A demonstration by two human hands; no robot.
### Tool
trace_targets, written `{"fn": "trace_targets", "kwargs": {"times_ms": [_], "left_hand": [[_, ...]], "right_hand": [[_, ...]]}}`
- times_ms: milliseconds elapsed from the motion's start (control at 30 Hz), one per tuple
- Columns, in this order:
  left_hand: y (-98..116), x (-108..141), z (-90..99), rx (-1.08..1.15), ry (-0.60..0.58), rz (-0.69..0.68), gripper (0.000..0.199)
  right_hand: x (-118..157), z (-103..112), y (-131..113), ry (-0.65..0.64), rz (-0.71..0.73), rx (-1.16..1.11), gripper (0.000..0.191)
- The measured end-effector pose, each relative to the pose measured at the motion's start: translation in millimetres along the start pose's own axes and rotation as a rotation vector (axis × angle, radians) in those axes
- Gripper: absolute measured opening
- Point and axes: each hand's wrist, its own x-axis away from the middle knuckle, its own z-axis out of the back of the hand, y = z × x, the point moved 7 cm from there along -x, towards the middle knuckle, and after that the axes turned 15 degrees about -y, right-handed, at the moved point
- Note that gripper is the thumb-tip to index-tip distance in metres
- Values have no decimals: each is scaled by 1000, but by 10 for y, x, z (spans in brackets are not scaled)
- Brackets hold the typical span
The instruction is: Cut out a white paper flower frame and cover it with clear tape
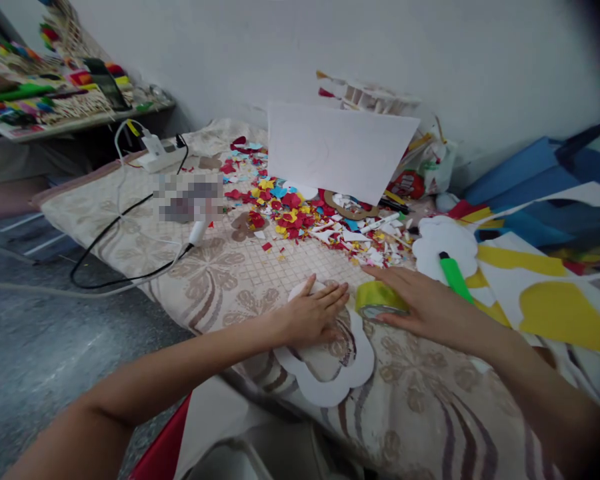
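A white scalloped paper ring (330, 392) lies on the patterned tablecloth (420, 380) near the front edge. My left hand (313, 313) rests flat over the ring's upper left part, fingers stretched out to the right. To its right, a roll of yellow-green tape (377, 297) stands beside the ring. My right hand (405, 297) is around the tape roll's right side, with fingers over its top and the thumb low at its front. The ring's open middle shows the cloth beneath.
Red, yellow, blue and white paper scraps (295, 213) cover the table's back, before a standing white sheet (335, 147). A green marker (455, 277) and yellow paper (565, 310) lie right. A cable (100, 287) crosses the left edge.
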Motion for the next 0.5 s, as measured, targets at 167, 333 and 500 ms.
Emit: {"fn": "trace_targets", "kwargs": {"times_ms": [167, 333, 500], "left_hand": [[-154, 96, -11, 32, 10, 86, 62], [-257, 215, 7, 47, 5, 132, 59], [-212, 217, -11, 38, 21, 81, 56]], "right_hand": [[218, -115, 172, 133, -122, -258, 77], [339, -340, 352, 332, -185, -610, 75], [369, -518, 466, 451, -150, -818, 68]]}}
